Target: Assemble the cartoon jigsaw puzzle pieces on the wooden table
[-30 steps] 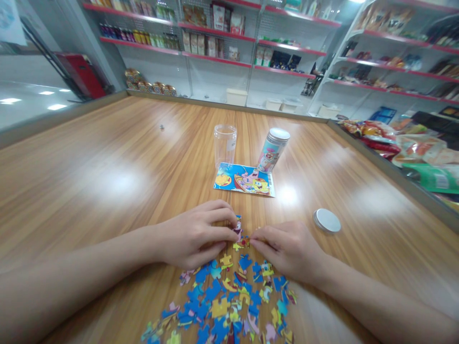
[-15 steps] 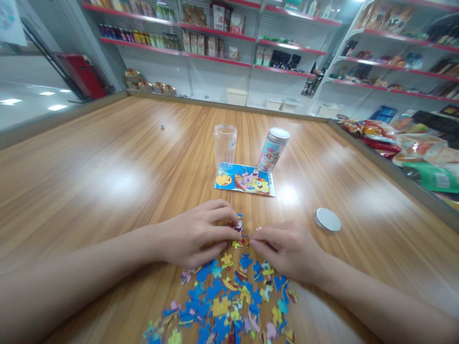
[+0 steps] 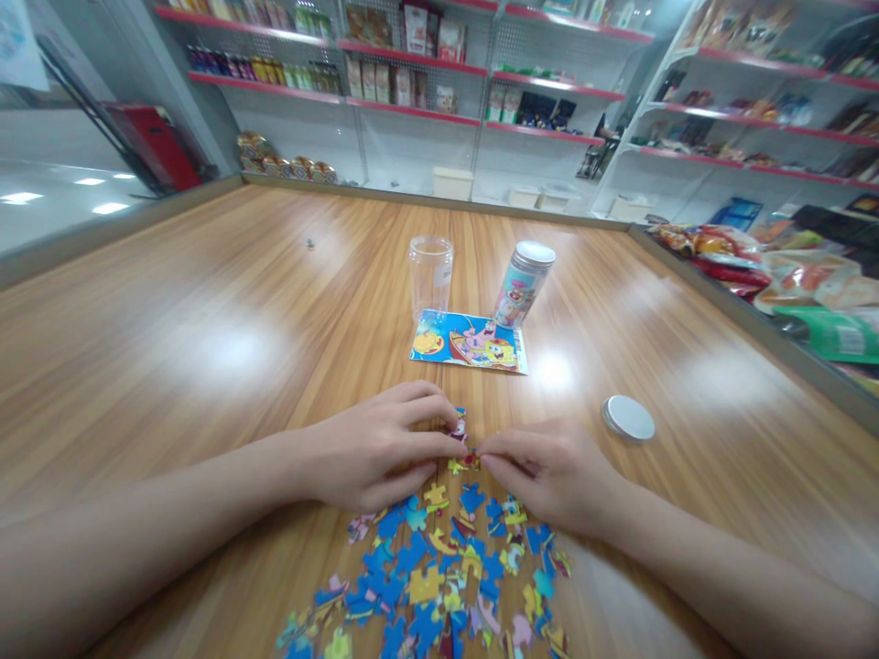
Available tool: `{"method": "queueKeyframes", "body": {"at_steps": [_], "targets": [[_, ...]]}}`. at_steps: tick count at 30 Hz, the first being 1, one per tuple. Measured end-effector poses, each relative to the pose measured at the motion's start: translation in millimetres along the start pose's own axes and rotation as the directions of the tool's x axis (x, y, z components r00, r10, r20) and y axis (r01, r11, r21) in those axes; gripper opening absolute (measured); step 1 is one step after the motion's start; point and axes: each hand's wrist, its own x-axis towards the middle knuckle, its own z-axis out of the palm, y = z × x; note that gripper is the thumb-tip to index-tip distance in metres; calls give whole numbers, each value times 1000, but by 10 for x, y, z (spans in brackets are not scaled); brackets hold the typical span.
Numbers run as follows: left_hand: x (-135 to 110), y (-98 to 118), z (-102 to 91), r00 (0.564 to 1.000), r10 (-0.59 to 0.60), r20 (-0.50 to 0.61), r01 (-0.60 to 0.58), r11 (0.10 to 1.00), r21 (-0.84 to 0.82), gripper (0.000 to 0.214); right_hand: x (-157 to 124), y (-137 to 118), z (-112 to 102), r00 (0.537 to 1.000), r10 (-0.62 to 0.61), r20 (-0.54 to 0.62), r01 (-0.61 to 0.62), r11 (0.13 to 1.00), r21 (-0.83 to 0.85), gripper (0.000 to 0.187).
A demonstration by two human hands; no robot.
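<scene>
My left hand point(image 3: 388, 444) rests on the table with its fingers bent over a small cluster of joined puzzle pieces point(image 3: 459, 423). Its fingertips press on the cluster's left side and hold it. From the right, my right hand point(image 3: 549, 467) pinches with thumb and index finger at the edge of a reddish-brown and yellow puzzle piece point(image 3: 471, 459) at the cluster's lower end. The fingertips partly hide both. Just below the hands, many loose puzzle pieces point(image 3: 424, 584) in blue, yellow and pink lie scattered. Beyond the hands lies a cartoon picture card point(image 3: 473, 343).
Behind the card stand a clear plastic jar point(image 3: 431, 279) and a lidded, printed canister point(image 3: 523, 286). A round silver lid point(image 3: 629, 418) lies to the right. Snack packages point(image 3: 817, 284) are beyond the right table edge, with stocked shelves point(image 3: 412, 59) at the back.
Both hands stay almost in place at the joined pieces, with only slight fingertip movement. The view has shifted a little.
</scene>
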Motion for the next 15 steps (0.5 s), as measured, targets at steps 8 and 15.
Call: {"method": "queueKeyframes", "body": {"at_steps": [8, 15], "targets": [[-11, 5, -7, 1000, -1, -6, 1, 1000, -9, 38, -2, -2, 5, 999, -35, -15, 34, 999, -32, 16], [-13, 3, -9, 1000, 1, 1, -1, 1000, -9, 38, -42, -14, 8, 994, -109, 2, 108, 989, -102, 16]]}}
